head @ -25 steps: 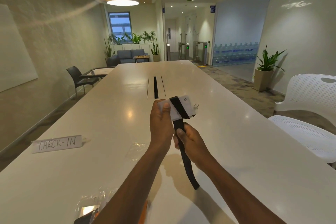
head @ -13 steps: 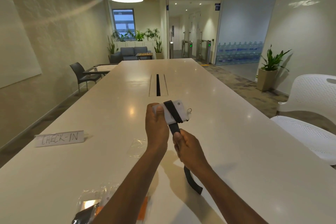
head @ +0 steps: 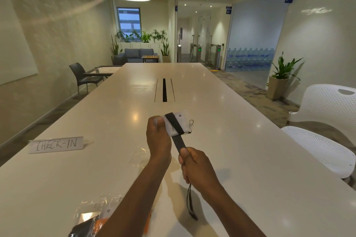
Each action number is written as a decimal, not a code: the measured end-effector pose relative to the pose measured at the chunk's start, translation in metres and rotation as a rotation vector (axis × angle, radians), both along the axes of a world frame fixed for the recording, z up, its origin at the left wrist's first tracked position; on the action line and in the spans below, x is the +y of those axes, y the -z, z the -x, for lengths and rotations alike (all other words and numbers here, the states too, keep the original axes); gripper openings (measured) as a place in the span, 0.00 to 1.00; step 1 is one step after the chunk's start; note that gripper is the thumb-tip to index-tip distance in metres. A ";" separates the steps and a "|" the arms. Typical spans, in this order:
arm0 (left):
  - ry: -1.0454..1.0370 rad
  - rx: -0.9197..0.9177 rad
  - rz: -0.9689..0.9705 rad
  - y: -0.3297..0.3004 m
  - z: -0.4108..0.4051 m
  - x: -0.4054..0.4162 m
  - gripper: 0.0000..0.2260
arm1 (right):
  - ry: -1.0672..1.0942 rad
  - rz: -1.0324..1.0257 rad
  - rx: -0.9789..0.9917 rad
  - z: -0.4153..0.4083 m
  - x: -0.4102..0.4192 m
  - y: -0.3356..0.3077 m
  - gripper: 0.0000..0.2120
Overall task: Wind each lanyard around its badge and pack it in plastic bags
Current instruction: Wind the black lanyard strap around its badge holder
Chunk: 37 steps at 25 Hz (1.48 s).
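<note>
The left hand (head: 158, 136) is curled around one end of a white badge (head: 178, 124) and holds it in the air above the middle of the worktop (head: 240, 159), with the thumb pressed on the badge's near face. A black lanyard (head: 174, 126) crosses the badge slantwise in one band, then runs down toward the person as a tight strap. The right hand (head: 196, 167) is closed around this strap just below the badge, with the thumb on top; the two hands are near each other but do not touch. The loose end of the lanyard hangs out under the right hand and its tip seems to reach the worktop. A small metal ring (head: 191, 122) sticks out at the badge's far right corner.

On the worktop, an empty clear plastic bag (head: 139, 157) lies just left of the left forearm. At the near edge lie more plastic bags (head: 92, 211) with packed items. Toward the left edge stands a paper sign (head: 55, 144) reading "CHECK-IN".
</note>
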State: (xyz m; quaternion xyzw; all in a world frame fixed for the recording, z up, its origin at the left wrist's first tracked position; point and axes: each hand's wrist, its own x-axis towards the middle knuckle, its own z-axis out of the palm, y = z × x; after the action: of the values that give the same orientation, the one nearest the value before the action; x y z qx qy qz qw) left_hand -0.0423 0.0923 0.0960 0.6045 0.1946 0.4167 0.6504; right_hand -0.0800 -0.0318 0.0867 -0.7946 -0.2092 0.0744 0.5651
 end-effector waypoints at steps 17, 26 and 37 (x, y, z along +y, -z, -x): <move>0.197 0.000 -0.623 0.027 0.017 0.000 0.09 | 0.010 0.549 -0.450 -0.047 -0.023 -0.125 0.06; 0.428 -0.055 -0.601 0.031 0.036 -0.020 0.10 | 0.118 0.479 -0.487 -0.102 -0.021 -0.108 0.06; 0.362 -0.092 -0.476 0.023 0.043 -0.029 0.11 | -0.069 0.460 0.091 -0.097 -0.030 -0.021 0.13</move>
State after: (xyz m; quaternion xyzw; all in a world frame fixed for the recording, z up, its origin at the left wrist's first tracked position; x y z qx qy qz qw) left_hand -0.0855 0.0637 0.0731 0.7452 -0.0494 0.3548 0.5624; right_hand 0.0166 -0.0616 0.1075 -0.8907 -0.1881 0.1752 0.3750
